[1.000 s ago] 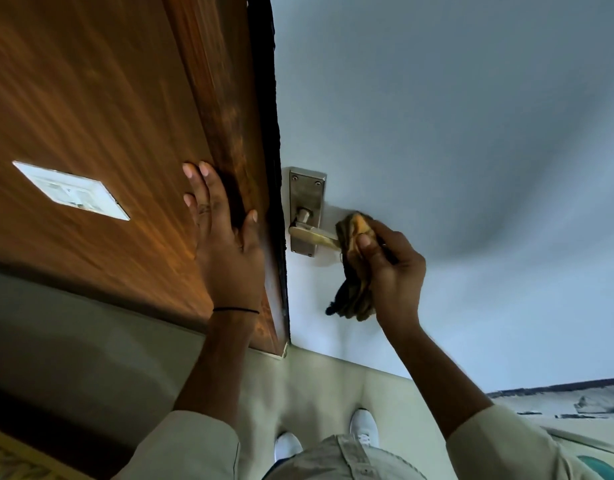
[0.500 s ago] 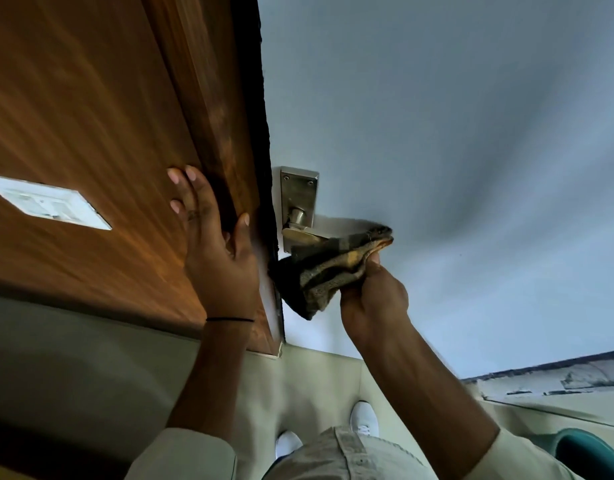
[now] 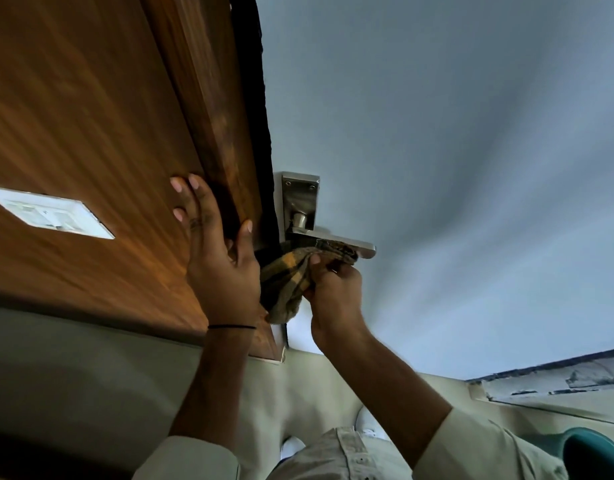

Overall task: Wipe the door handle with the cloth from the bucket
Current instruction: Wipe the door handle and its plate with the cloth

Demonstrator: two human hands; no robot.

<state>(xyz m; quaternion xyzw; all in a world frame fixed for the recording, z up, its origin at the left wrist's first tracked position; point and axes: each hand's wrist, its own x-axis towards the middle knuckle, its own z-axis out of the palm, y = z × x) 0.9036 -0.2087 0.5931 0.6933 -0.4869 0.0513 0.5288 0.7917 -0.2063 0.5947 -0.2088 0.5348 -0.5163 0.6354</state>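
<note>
A silver lever door handle (image 3: 362, 247) on a metal backplate (image 3: 299, 199) sticks out from the pale blue door face. A dark checked cloth (image 3: 287, 282) with yellow squares is pressed against the underside of the lever. My right hand (image 3: 335, 299) grips the cloth from below, thumb on top of the fabric. My left hand (image 3: 217, 251) lies flat with spread fingers against the brown wooden panel (image 3: 91, 133) beside the door edge. The lever's free end shows bare past the cloth.
A white switch plate (image 3: 52, 213) is set in the wooden panel at left. The rim of a teal bucket (image 3: 596, 455) shows at the bottom right corner on the pale floor. My white shoes (image 3: 369, 422) stand below the handle.
My right hand has slid the cloth from the lever's free end toward the backplate and under the lever. The lever's tip is now uncovered. My left hand stays on the wood.
</note>
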